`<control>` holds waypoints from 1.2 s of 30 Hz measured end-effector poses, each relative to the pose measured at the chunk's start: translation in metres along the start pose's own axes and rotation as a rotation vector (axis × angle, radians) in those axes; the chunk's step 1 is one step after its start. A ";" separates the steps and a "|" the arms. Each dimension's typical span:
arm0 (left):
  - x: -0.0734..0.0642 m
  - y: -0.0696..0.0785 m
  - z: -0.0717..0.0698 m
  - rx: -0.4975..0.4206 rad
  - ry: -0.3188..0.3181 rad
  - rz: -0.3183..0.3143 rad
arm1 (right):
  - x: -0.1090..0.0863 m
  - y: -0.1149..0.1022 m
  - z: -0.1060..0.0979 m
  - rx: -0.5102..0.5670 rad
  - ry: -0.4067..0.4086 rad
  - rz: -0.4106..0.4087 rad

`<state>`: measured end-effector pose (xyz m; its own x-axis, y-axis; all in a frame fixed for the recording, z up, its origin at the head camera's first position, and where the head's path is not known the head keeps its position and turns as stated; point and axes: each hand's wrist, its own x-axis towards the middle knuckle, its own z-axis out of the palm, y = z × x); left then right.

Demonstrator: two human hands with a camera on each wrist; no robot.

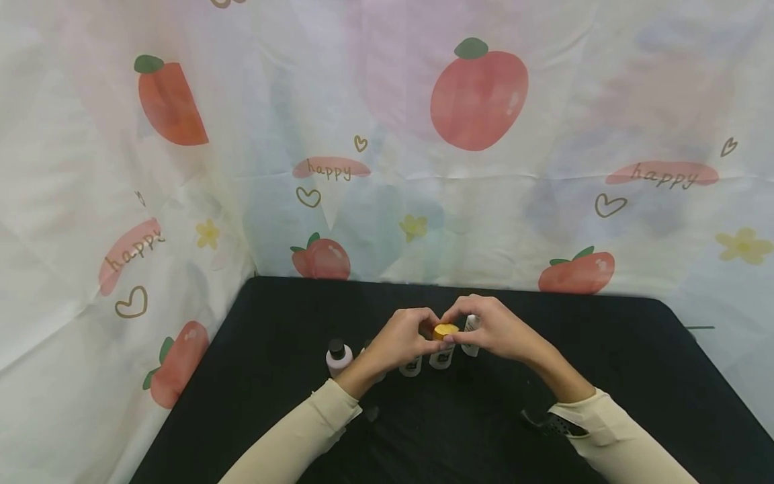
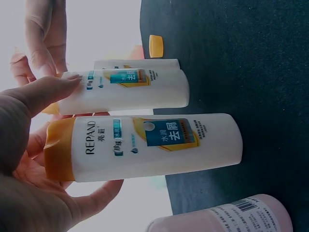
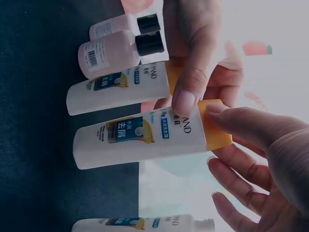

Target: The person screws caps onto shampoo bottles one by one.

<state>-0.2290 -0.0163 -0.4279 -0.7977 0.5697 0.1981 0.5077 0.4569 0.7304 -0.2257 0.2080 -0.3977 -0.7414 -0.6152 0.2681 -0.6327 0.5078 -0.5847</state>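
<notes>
A white shampoo bottle [image 3: 140, 140] with an orange-yellow cap [image 1: 446, 331] stands between the two hands. My left hand [image 1: 399, 339] holds this bottle by its upper part, thumb across the front just below the cap. On the cap itself, the right hand [image 1: 498, 331] has its thumb at the front, with the other fingers behind it. Another capped shampoo bottle [image 2: 159, 147] stands beside it, close to the left hand. To the right, a third shampoo bottle [image 3: 140, 224] has a bare neck. A loose orange cap [image 2: 156, 46] lies on the table past it.
Two pink bottles with black caps stand left of the shampoo bottles, the nearer pink bottle [image 1: 338, 359] partly beside the left forearm. The black table [image 1: 278, 323] ends at a printed cloth backdrop [image 1: 387, 134] behind and to the left.
</notes>
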 end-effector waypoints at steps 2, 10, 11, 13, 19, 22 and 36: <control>0.000 -0.001 0.001 0.012 0.005 -0.002 | 0.000 0.001 0.002 -0.016 0.003 0.002; 0.001 -0.003 0.005 0.080 0.001 -0.040 | -0.001 0.000 0.006 -0.073 -0.023 0.038; 0.001 -0.003 0.006 0.087 -0.001 -0.045 | -0.001 -0.001 0.006 -0.083 -0.029 0.044; 0.001 -0.002 0.007 0.104 -0.002 -0.052 | 0.000 -0.001 0.006 -0.101 -0.039 0.053; 0.001 -0.002 0.009 0.149 0.010 -0.045 | 0.001 -0.002 0.007 -0.177 -0.048 0.037; 0.001 -0.002 0.009 0.154 0.011 -0.045 | 0.001 -0.003 0.007 -0.190 -0.046 0.031; -0.001 -0.002 0.009 0.149 0.009 -0.067 | 0.002 -0.003 0.006 -0.206 -0.047 0.011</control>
<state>-0.2267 -0.0119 -0.4355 -0.8339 0.5288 0.1581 0.4953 0.5905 0.6372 -0.2238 0.2020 -0.4005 -0.7406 -0.6336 0.2237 -0.6603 0.6242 -0.4176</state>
